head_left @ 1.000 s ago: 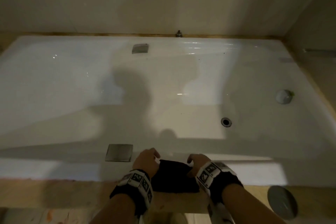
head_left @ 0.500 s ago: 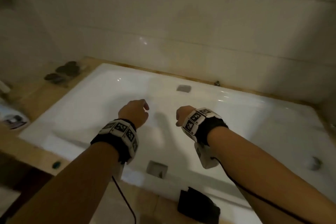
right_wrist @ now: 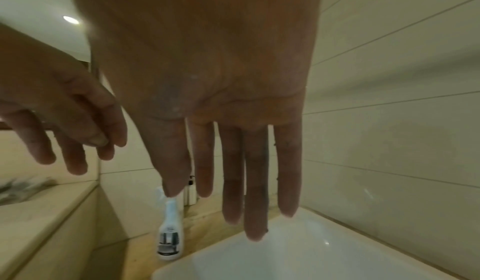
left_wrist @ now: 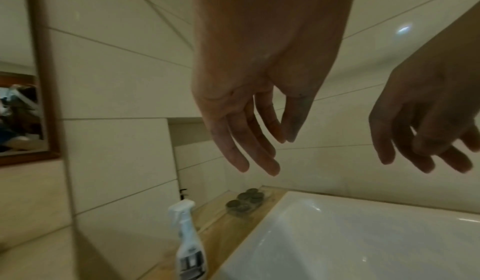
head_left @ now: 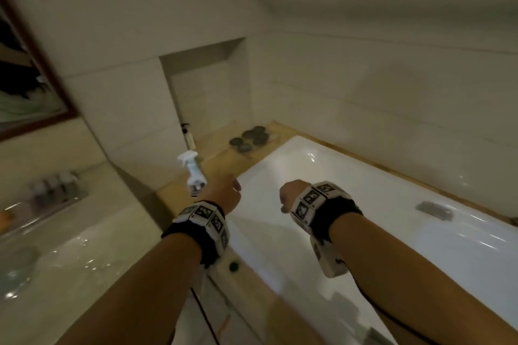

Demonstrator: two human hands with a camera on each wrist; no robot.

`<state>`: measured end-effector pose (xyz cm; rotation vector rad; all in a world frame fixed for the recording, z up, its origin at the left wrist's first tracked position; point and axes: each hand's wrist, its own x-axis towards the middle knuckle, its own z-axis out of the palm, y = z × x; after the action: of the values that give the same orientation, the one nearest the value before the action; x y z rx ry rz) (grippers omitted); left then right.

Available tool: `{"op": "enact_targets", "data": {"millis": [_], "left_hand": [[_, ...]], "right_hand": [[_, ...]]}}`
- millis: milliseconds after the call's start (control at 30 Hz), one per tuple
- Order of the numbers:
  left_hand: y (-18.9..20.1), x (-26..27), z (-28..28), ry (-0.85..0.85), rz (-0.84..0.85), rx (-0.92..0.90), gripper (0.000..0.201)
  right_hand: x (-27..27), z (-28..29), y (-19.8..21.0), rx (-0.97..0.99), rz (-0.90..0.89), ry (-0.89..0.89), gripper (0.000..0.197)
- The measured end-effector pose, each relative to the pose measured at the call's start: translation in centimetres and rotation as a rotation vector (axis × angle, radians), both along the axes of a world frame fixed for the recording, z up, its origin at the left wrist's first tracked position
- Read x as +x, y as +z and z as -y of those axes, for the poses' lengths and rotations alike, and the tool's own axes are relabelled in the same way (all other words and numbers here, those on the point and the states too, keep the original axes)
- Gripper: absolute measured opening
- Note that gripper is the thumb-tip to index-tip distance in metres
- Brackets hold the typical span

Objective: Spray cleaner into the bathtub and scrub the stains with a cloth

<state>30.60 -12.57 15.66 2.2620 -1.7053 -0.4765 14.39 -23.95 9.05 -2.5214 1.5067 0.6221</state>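
bathtub (head_left: 350, 204) fills the head view from 3 to 5 o'clock, white, rim bordered by a wooden ledge (head_left: 224, 159). spray bottle (head_left: 193, 173) stands upright on that ledge at 10 o'clock, just beyond the left hand (head_left: 224, 190), likely the reach target. right hand (head_left: 288, 194) hovers over the tub. both hands empty, fingers relaxed and spread. cloth not in view.

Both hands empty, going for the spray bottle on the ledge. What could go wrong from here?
1. The spray bottle is tall and narrow and stands near the ledge's edge by the bathtub; a glancing touch from the left hand might tip it in.
2. The pump bottle stands just behind it; overreaching may knock that.
3. The right hand hangs empty; no cloth in view.
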Motion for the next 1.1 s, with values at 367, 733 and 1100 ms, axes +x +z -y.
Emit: {"op": "enact_targets", "data": {"millis": [367,733,1100], "left_hand": [[0.2,13.1,8.5,0.153,-0.019,-0.015,0.025],[-0.3,23.0,17.2,0.325,-0.043,0.017,0.021],[-7.8,30.6,24.6,0.215,0.065,0.193,0.037]], "right_hand": [[11.7,3.6,7.5,-0.007,-0.007,0.125,0.038],[20.6,12.3,9.0,0.041,0.096,0.274,0.034],[24.4,18.7,1.0,0.275,0.192,0.096,0.055]]}}
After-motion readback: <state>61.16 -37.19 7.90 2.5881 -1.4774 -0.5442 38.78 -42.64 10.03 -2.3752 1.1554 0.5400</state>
